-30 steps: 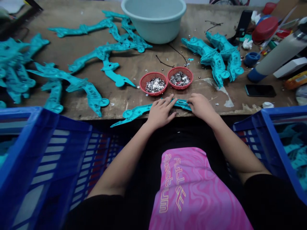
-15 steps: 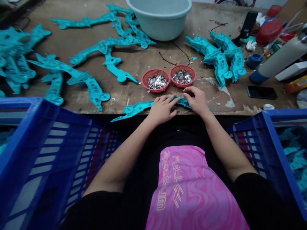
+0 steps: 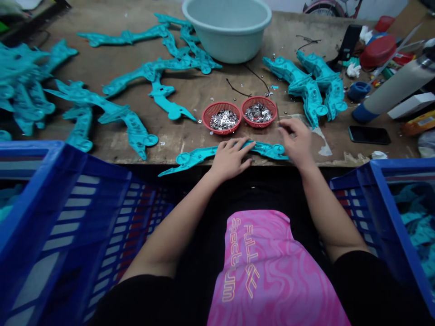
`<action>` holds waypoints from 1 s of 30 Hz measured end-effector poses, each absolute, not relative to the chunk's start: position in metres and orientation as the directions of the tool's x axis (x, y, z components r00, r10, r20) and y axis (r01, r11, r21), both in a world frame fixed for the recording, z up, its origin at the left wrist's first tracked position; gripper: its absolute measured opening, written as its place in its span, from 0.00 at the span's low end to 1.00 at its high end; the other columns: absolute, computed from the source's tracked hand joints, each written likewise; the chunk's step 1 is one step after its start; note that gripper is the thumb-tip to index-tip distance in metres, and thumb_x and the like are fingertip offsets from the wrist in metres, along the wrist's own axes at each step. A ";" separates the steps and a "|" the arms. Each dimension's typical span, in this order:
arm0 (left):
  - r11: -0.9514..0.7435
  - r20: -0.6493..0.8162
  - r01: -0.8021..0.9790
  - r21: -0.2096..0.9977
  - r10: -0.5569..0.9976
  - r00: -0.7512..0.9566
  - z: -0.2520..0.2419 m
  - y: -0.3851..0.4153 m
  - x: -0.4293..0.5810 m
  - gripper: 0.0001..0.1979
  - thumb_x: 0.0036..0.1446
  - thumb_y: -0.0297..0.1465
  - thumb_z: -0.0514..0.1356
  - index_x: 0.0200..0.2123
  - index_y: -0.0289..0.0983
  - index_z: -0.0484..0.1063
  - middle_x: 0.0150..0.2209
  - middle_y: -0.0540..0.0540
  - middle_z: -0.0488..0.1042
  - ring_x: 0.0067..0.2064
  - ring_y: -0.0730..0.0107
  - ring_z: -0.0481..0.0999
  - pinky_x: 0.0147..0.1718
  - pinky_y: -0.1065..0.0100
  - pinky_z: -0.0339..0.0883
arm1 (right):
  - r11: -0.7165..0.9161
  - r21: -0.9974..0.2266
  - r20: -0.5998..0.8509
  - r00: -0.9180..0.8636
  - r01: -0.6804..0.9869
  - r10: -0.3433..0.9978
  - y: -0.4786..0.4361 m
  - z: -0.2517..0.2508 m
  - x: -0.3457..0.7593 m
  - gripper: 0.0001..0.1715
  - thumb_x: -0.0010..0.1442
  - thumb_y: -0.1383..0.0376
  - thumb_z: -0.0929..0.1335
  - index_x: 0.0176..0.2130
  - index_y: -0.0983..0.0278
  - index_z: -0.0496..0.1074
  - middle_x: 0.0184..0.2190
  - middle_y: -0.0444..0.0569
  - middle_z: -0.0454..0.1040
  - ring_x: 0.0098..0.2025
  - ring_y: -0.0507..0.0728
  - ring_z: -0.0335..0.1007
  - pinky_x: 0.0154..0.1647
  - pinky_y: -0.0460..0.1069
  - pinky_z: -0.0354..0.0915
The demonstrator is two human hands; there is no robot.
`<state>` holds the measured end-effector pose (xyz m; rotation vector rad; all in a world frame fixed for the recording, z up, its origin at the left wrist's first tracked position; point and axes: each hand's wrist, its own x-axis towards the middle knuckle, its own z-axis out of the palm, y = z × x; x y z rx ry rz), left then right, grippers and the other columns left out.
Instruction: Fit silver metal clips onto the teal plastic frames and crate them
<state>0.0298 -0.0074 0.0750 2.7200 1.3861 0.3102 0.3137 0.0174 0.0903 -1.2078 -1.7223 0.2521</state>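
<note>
A long teal plastic part (image 3: 197, 156) lies along the table's near edge, its left tip sticking out past the edge. My left hand (image 3: 231, 156) rests on its middle with the fingers stretched out, pressing it from above. Just over the part's right end, my right hand (image 3: 297, 142) is closed, thumb and forefinger pinched together. What sits in that pinch is too small and blurred to name. Behind the part stand two red baskets of small shiny metal pieces, the left basket (image 3: 205, 122) and the right basket (image 3: 244, 117).
More teal parts (image 3: 127, 120) lie at left, and others (image 3: 302, 83) at right. A pale basin (image 3: 227, 43) stands at the back. A phone (image 3: 369, 135) and a bottle (image 3: 394, 88) lie at right. Blue crates (image 3: 50, 151) (image 3: 377, 181) flank me.
My right hand has moved right, off the middle of the teal part to above its right end, which now shows. My left hand stays on the part.
</note>
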 end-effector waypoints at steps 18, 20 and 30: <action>-0.379 0.167 0.889 0.258 0.924 0.345 0.117 0.084 -0.004 0.26 0.77 0.37 0.52 0.68 0.37 0.79 0.67 0.35 0.80 0.69 0.49 0.76 0.72 0.50 0.68 | 0.415 -0.318 0.246 -0.349 0.852 0.904 -0.028 0.076 0.317 0.19 0.76 0.53 0.74 0.58 0.59 0.87 0.66 0.58 0.81 0.66 0.73 0.75 0.69 0.68 0.70; -0.288 0.022 0.944 0.158 0.957 0.289 0.124 0.121 -0.008 0.22 0.71 0.36 0.57 0.60 0.37 0.84 0.60 0.33 0.84 0.63 0.45 0.80 0.65 0.49 0.73 | 0.392 -0.374 0.296 -0.292 0.841 0.909 -0.025 0.077 0.319 0.23 0.75 0.52 0.74 0.62 0.59 0.85 0.66 0.58 0.81 0.67 0.72 0.75 0.69 0.68 0.70; -0.278 -0.050 0.933 0.228 0.954 0.297 0.131 0.170 -0.013 0.15 0.64 0.32 0.63 0.46 0.40 0.90 0.48 0.36 0.89 0.51 0.46 0.85 0.55 0.56 0.75 | 0.266 -0.603 0.487 0.083 0.752 0.869 -0.019 0.068 0.381 0.16 0.76 0.56 0.69 0.45 0.60 0.86 0.46 0.56 0.87 0.52 0.68 0.82 0.61 0.63 0.75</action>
